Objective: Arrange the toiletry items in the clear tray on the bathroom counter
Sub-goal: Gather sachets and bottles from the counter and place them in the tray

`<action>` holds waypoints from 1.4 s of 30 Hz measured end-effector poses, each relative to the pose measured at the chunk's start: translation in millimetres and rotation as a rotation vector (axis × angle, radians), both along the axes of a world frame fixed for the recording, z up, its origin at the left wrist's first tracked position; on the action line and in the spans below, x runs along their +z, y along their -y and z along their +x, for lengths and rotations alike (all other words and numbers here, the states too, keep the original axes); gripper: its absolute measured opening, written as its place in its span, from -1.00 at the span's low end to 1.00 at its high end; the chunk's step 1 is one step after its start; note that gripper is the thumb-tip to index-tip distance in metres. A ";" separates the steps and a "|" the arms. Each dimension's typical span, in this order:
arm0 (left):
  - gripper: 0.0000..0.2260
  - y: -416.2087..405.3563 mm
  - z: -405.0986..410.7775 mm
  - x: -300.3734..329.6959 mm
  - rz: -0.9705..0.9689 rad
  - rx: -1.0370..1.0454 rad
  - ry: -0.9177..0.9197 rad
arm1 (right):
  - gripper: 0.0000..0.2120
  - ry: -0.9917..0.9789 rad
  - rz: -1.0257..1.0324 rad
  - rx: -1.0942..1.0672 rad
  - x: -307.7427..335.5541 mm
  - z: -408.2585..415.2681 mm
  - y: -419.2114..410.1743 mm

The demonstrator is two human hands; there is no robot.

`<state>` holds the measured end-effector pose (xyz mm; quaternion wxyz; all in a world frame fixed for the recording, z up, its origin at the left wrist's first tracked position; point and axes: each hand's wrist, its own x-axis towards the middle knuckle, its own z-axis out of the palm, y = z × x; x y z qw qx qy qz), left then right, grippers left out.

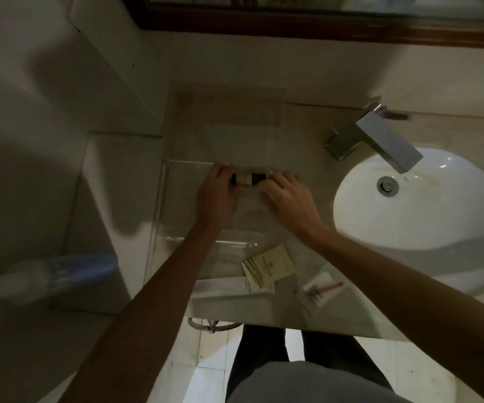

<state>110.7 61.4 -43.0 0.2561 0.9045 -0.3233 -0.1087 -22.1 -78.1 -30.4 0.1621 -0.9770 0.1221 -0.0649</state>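
Note:
A clear tray (165,199) lies on the bathroom counter (307,129), left of the sink. Inside it, near the far wall, stand small dark-capped toiletry bottles (248,178). My left hand (219,193) grips the left end of the bottles and my right hand (287,196) holds the right end. On the counter in front of the tray lie a cream packet (268,269), a long flat white packet (223,286) and a wrapped razor with a red handle (323,289).
A white round sink (418,199) with a chrome faucet (374,138) sits at the right. A wall and a ledge are at the left, with a blurred bluish object (69,271) below. The mirror frame (293,24) runs along the top. The counter's front edge is near my legs.

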 end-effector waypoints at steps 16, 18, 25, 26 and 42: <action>-0.70 -72.4 -188.4 -15.9 0.113 -0.203 0.106 | -0.76 -0.514 0.344 -0.022 -10.7 -125.8 -1.6; -0.76 -58.1 -201.4 -14.1 0.064 -0.288 0.265 | -0.77 -0.488 0.349 0.087 -6.8 -133.9 12.3; -0.54 -11.3 -261.8 -11.4 0.315 -0.271 -0.021 | -0.51 -0.525 0.072 0.350 -12.4 -184.9 31.8; -0.59 -8.6 -264.2 -10.2 0.311 -0.249 -0.034 | -0.60 -0.521 0.070 0.341 -11.6 -184.7 31.1; -0.45 2.4 -244.6 -2.6 0.214 -0.223 0.019 | -0.29 -0.421 0.368 -0.085 -9.5 -204.1 40.3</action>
